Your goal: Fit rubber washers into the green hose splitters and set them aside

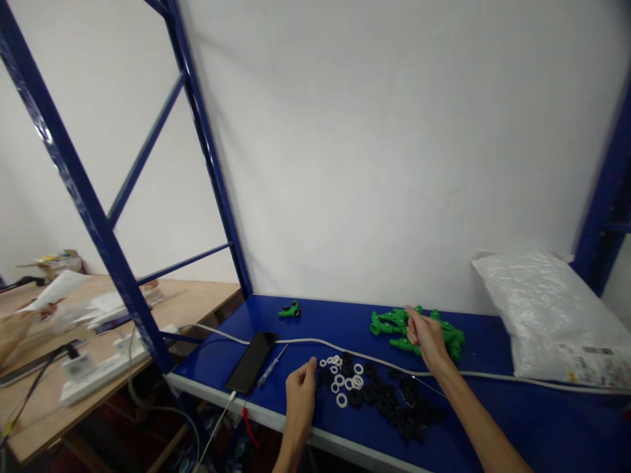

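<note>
My left hand rests near the front of the blue shelf, fingers curled, its fingertips at the left edge of a scatter of black rings and white rings. My right hand reaches further back and lies on a pile of green plastic fittings, fingers bent onto them; whether it grips one is hidden. A single green fitting lies apart at the back left.
A black phone and a small screwdriver lie left of the rings. A white cable runs across the shelf. A filled white plastic bag sits right. Blue rack posts stand left; a wooden table with a power strip lies beyond.
</note>
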